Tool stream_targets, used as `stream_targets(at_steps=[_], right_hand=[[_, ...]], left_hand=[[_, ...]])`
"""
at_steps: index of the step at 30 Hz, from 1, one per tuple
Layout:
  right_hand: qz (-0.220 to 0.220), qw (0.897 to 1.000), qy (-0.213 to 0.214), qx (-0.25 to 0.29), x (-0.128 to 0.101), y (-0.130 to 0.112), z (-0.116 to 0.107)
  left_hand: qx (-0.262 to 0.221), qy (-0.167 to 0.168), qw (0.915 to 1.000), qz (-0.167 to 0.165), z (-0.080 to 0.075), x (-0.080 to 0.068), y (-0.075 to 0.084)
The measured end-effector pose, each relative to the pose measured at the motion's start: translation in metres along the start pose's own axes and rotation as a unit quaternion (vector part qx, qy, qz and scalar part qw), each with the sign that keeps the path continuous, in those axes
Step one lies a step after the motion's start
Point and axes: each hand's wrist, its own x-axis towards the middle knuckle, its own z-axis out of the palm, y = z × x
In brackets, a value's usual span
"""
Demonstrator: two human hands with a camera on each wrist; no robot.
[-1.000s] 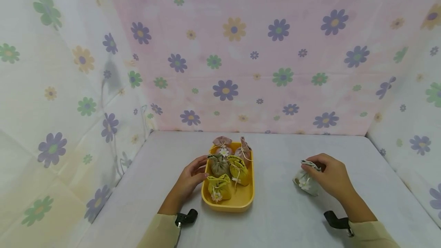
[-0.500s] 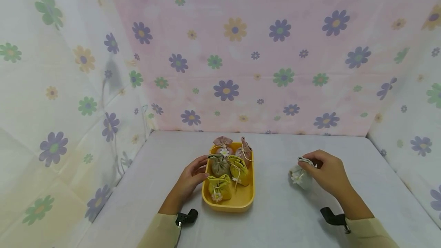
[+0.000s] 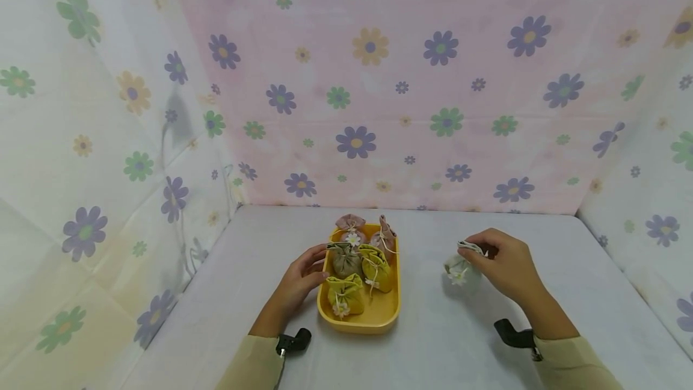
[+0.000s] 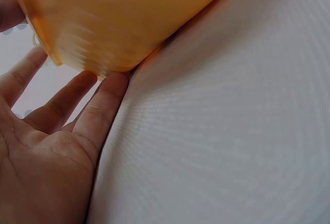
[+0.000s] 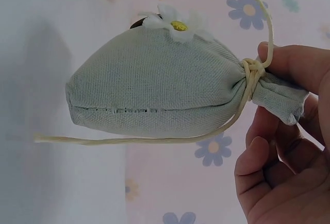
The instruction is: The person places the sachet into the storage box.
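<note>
My right hand [image 3: 503,263] pinches the gathered neck of a pale grey-green drawstring pouch [image 5: 154,85] between thumb and fingers. A white flower and a cream cord decorate the pouch, which hangs just above the table, right of the yellow tray [image 3: 357,325]. On the tray's left side, my left hand [image 3: 299,278] rests its fingertips against the outer wall. The left wrist view shows those fingers [image 4: 98,110] nearly straight at the wall's base. Inside the tray sit two yellow-green pouches [image 3: 345,297], a darker olive pouch [image 3: 346,262] and two pink pouches [image 3: 383,238].
A white cloth-covered table [image 3: 428,342] lies beneath everything. Flower-patterned fabric [image 3: 400,77] walls it in at the back and on both sides. Each wrist wears a black camera mount [image 3: 514,334].
Holding the pale pouch, my right hand has moved left toward the tray and slightly up. My left hand and the tray stay where they were.
</note>
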Motion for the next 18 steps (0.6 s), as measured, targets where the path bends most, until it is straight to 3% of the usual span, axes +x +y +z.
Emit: stream_targets(at_steps=[18], right_hand=[[-0.038, 0.999, 0.009, 0.035, 0.013, -0.030, 0.005]], left_hand=[[0.002, -0.005, 1.0000, 0.007, -0.001, 0.000, 0.000]])
